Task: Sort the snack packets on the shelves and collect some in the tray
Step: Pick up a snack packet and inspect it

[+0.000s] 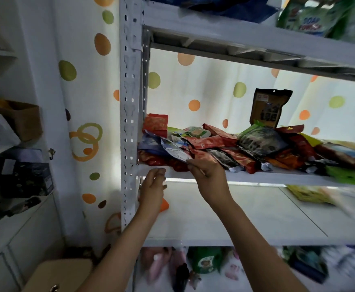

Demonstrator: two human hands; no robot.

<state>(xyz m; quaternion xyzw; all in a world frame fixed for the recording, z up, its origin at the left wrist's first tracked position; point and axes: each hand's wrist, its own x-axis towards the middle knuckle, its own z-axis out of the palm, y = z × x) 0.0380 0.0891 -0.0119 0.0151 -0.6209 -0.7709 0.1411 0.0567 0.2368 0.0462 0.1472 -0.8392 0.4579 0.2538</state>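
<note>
A heap of snack packets, red, black, green and blue, lies along a white metal shelf. My right hand is at the shelf's front edge and pinches the corner of a blue and white packet at the left of the heap. My left hand hovers just below the shelf edge beside the upright post, fingers relaxed, holding nothing. A brown pouch stands upright behind the heap. No tray is in view.
The perforated shelf post stands left of my hands. The shelf below holds a yellow packet at the right and something orange behind my left wrist. A spotted curtain hangs behind. Cabinets and boxes are at the left.
</note>
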